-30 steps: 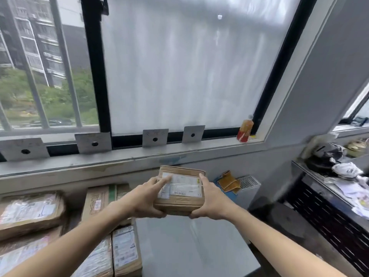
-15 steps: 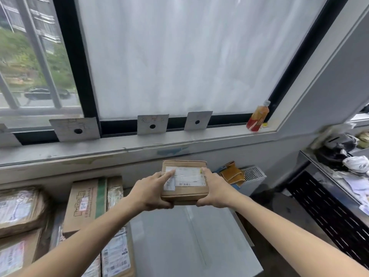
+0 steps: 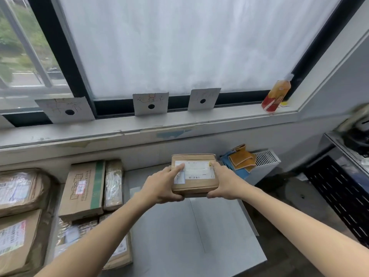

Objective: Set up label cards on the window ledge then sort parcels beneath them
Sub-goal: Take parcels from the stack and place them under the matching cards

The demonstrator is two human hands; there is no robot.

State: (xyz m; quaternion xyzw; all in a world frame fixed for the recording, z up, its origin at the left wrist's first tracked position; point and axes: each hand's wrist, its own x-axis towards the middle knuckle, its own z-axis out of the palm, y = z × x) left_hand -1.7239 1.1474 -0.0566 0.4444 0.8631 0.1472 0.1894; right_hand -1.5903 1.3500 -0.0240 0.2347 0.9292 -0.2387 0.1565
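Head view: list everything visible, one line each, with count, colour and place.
label cards: three, grey-white, leaning on the window ledge
held parcel: one, brown, above the grey table
sorted parcels: several, brown, lower left beneath the ledge
bottle: one, orange, right end of ledge
cloths: yellow and blue, right of held parcel
black rack: one, far right
left hand: fingers grip parcel's left side
right hand: fingers grip parcel's right side
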